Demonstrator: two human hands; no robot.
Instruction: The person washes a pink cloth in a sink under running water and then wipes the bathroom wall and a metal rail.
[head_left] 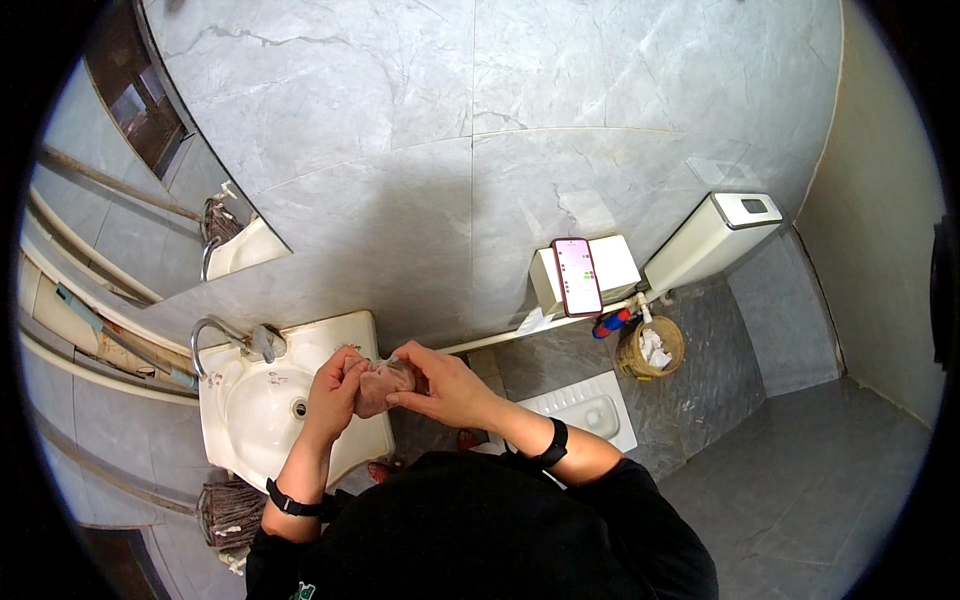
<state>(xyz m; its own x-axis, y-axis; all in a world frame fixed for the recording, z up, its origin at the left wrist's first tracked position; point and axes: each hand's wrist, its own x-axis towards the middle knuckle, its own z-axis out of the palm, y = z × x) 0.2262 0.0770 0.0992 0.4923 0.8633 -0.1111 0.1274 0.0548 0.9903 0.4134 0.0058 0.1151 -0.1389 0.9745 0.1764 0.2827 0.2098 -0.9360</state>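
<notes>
Between my two hands is a crumpled, thin, pinkish bag-like piece, held up over the right side of the white washbasin. My left hand pinches its left edge between thumb and fingers. From the other side, my right hand grips it, thumb below and fingers above. What the piece contains, if anything, is too small to make out. The basin's metal tap, with a curved spout, stands behind and left of my hands.
A mirror hangs at upper left, and a mop stands left of the basin. Rightward, a phone leans on a white box. Beyond are a white cistern, a waste bin with crumpled paper, and a squat toilet.
</notes>
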